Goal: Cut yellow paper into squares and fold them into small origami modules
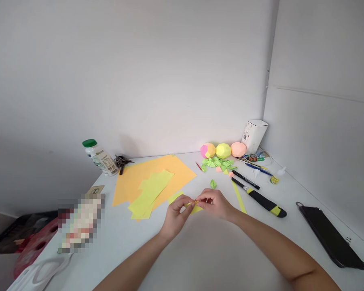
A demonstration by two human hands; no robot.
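Note:
My left hand [176,214] and my right hand [216,203] meet over the white table [206,250], both pinching a small yellow paper piece [195,207] between fingertips. The paper is partly hidden by the fingers. Just beyond lie a folded green paper unit [212,184] and a yellow paper strip [239,197]. Left of my hands, yellow sheets [150,194] rest on a large orange sheet [153,178].
Three paper balls [223,150] and a pile of green folded units [217,163] sit at the back by a white box [254,135]. A black-yellow cutter [262,199], pens [245,179], a black phone [330,234], a bottle [99,157], keys [121,161] lie around.

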